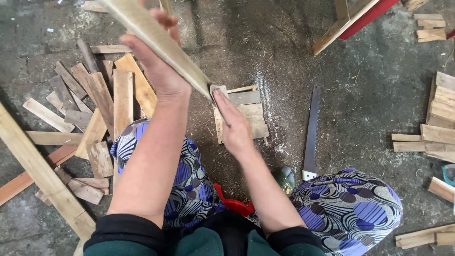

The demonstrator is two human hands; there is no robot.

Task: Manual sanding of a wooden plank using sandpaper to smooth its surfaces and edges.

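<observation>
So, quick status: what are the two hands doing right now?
Left hand grips long pale wooden slat, tilted. Right hand flat, fingertips at its lower end. Small wooden pallet beneath; handsaw lies apart.

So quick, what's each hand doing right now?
Left hand: closed, holding up a long pale wooden strip.
Right hand: open, flat fingers touching that strip's lower end.

Dark green top, black cuffs (124, 226) pushed up past both elbows, forearms bare. Trousers (348, 211): swirl print in purple, blue, black and white, visible over both knees. No gloves, rings or watch.
</observation>
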